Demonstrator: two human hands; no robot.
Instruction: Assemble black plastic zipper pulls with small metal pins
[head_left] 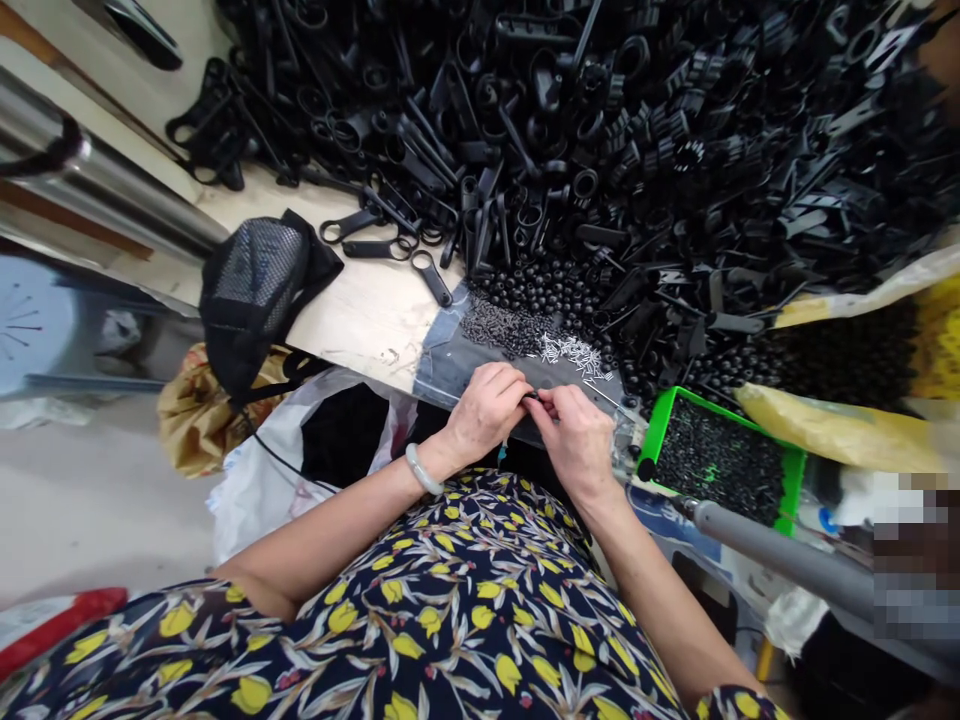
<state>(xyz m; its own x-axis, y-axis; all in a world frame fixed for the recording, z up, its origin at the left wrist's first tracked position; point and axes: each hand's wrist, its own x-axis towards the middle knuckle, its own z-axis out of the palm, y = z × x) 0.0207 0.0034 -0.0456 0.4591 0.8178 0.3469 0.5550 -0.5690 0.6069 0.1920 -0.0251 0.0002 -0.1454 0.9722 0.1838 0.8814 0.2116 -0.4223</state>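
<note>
My left hand [487, 408] and my right hand [574, 430] meet at the table's near edge, fingertips pinched together. Between them is a small black plastic part [532, 394], mostly covered by the fingers, so its exact kind is hidden. Just beyond the hands lies a dark mat [487, 362] bearing a heap of white metal pins [574, 355]. Tiny black pieces [499, 328] are spread to the left of the pins, with round black beads [551, 288] behind them.
A big pile of black plastic parts [525, 130] covers the back. Ring-ended black pieces [431, 278] lie on the wooden top. At right stands a green tray [660, 425] of small black bits, near a grey metal tube [780, 555]. A black mesh bag [259, 285] hangs at left.
</note>
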